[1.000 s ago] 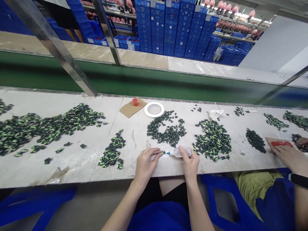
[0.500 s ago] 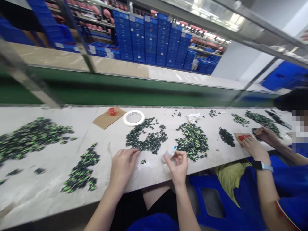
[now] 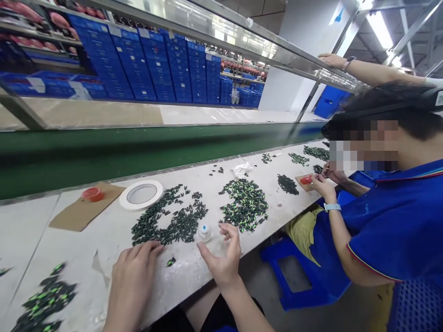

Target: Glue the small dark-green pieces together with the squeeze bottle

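My left hand point(image 3: 133, 276) rests on the table at the near edge of a pile of small dark green pieces point(image 3: 187, 223). Its thumb and fingers are bent together; whatever may be between them is hidden. My right hand point(image 3: 223, 258) has thumb and fingers apart, with nothing between them. Just beyond its thumb, a small clear bottle with a blue tip point(image 3: 204, 234) stands upright on the table. One green-and-black piece point(image 3: 171, 262) lies alone between my hands. To the right is a heap of dark pieces with bright green parts point(image 3: 244, 203).
A white tape roll point(image 3: 141, 194) and a red cup point(image 3: 92, 194) on cardboard point(image 3: 74, 216) lie at back left. Crumpled white tissue point(image 3: 242, 170) sits behind the heaps. A co-worker in blue point(image 3: 391, 221) works at right, beside a blue stool point(image 3: 297, 276). A metal rail crosses above.
The view has swung to the right. My right hand has let go of the bottle, which now stands on the table. My left hand stays low by the dark pile.
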Tool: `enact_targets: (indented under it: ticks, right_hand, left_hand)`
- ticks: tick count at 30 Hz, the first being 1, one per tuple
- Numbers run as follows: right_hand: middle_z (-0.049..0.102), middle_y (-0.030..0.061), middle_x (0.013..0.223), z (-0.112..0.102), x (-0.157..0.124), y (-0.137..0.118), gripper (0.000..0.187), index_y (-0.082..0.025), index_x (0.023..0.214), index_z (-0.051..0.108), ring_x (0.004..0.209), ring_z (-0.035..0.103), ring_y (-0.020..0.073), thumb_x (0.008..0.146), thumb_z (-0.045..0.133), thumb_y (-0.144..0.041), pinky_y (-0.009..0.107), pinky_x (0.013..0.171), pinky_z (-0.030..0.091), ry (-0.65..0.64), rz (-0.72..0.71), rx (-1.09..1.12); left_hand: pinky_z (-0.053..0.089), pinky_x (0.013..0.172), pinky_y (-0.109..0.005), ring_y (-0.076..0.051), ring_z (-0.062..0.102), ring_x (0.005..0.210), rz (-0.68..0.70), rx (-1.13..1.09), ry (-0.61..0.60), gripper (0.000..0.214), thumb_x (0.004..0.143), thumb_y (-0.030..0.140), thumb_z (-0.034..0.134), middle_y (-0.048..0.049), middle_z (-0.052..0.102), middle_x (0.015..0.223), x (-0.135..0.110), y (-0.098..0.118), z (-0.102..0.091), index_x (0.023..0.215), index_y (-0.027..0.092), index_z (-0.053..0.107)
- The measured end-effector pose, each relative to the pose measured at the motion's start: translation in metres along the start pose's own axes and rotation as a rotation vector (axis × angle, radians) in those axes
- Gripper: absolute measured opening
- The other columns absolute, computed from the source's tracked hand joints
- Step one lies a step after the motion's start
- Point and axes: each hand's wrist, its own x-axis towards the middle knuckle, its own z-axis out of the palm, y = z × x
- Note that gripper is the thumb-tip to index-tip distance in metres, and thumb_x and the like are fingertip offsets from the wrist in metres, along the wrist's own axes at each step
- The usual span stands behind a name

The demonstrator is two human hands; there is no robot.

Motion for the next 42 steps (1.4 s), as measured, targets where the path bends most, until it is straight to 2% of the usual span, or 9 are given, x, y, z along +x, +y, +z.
enact_targets:
  ticks: [3, 8, 13, 17, 20, 27, 34, 38, 42]
  right_hand:
    - [0.063, 0.0043, 0.076, -0.002, -0.015, -0.014, 0.033, -0.021, 0.09, 0.062, 0.069, 0.059, 0.018, 0.073, 0.07, -0.048, 0.031, 0.063, 0.049, -0.133, 0.172, 0.224]
    - [0.06, 0.0, 0.062, 0.013, -0.021, -0.034, 0.059, -0.019, 0.084, 0.068, 0.051, 0.055, 0.0133, 0.057, 0.071, -0.071, 0.028, 0.052, 0.049, -0.546, 0.752, 0.681]
    - [0.062, -0.0014, 0.057, 0.019, -0.015, -0.032, 0.052, -0.018, 0.067, 0.066, 0.048, 0.055, 0.0113, 0.047, 0.082, -0.063, 0.027, 0.053, 0.05, -0.58, 0.904, 0.766]
    - [0.064, -0.0007, 0.056, 0.016, -0.014, -0.024, 0.05, -0.016, 0.066, 0.068, 0.049, 0.058, 0.0112, 0.042, 0.086, -0.057, 0.025, 0.055, 0.051, -0.514, 0.904, 0.702]
    - [0.065, 0.0006, 0.057, 0.014, -0.016, -0.019, 0.05, -0.016, 0.068, 0.071, 0.053, 0.062, 0.0128, 0.045, 0.084, -0.058, 0.027, 0.06, 0.053, -0.464, 0.849, 0.624]
    - [0.071, 0.006, 0.068, 0.013, -0.024, -0.012, 0.052, -0.015, 0.08, 0.073, 0.061, 0.068, 0.0186, 0.053, 0.081, -0.058, 0.029, 0.059, 0.056, -0.364, 0.764, 0.477]
    - [0.075, 0.0084, 0.08, 0.01, -0.019, -0.019, 0.035, -0.017, 0.079, 0.075, 0.075, 0.071, 0.0232, 0.066, 0.077, -0.049, 0.034, 0.071, 0.058, -0.391, 0.622, 0.37]
    - [0.076, 0.0081, 0.083, 0.008, -0.011, -0.026, 0.035, -0.018, 0.08, 0.074, 0.079, 0.072, 0.0237, 0.066, 0.076, -0.049, 0.036, 0.075, 0.059, -0.458, 0.649, 0.437]
    - [0.076, 0.007, 0.077, 0.007, -0.003, -0.031, 0.034, -0.017, 0.077, 0.072, 0.074, 0.073, 0.0226, 0.065, 0.078, -0.048, 0.037, 0.075, 0.06, -0.522, 0.661, 0.475]
  left_hand:
    - [0.049, 0.075, -0.04, -0.029, 0.061, 0.085, 0.035, -0.212, 0.037, 0.032, 0.084, 0.047, 0.043, -0.0082, 0.07, 0.084, -0.004, 0.007, -0.003, 0.074, 0.024, 0.064]
    - [0.052, 0.078, -0.035, -0.025, 0.063, 0.093, 0.059, -0.513, -0.038, 0.031, 0.085, 0.047, 0.047, -0.0075, 0.068, 0.094, -0.019, 0.023, -0.005, 0.068, 0.024, 0.062]
    - [0.053, 0.08, -0.035, -0.025, 0.064, 0.094, 0.119, -0.51, -0.113, 0.034, 0.085, 0.049, 0.048, -0.0075, 0.067, 0.098, -0.027, 0.014, -0.004, 0.069, 0.025, 0.067]
    - [0.052, 0.081, -0.04, -0.028, 0.064, 0.099, 0.157, -0.333, -0.135, 0.03, 0.083, 0.051, 0.053, -0.0072, 0.069, 0.103, -0.03, -0.008, 0.0, 0.09, 0.028, 0.07]
    - [0.05, 0.075, -0.046, -0.033, 0.063, 0.097, 0.087, -0.08, -0.112, 0.033, 0.083, 0.051, 0.053, -0.0086, 0.069, 0.107, -0.035, -0.019, 0.005, 0.103, 0.031, 0.07]
    - [0.048, 0.066, -0.038, -0.03, 0.064, 0.089, 0.095, -0.012, -0.074, 0.024, 0.082, 0.043, 0.055, -0.0064, 0.073, 0.099, -0.035, -0.025, 0.016, 0.088, 0.032, 0.075]
    - [0.052, 0.073, -0.035, -0.023, 0.067, 0.08, 0.038, -0.344, 0.005, 0.027, 0.088, 0.042, 0.049, -0.0045, 0.074, 0.084, -0.033, 0.011, 0.003, 0.086, 0.024, 0.07]
    - [0.053, 0.075, -0.032, -0.021, 0.067, 0.081, 0.034, -0.473, 0.007, 0.021, 0.09, 0.033, 0.051, -0.0045, 0.074, 0.084, -0.03, 0.038, -0.015, 0.089, 0.023, 0.069]
    - [0.053, 0.074, -0.031, -0.02, 0.066, 0.08, 0.074, -0.516, 0.058, 0.018, 0.091, 0.025, 0.052, -0.0047, 0.074, 0.084, -0.027, 0.047, -0.024, 0.089, 0.022, 0.07]
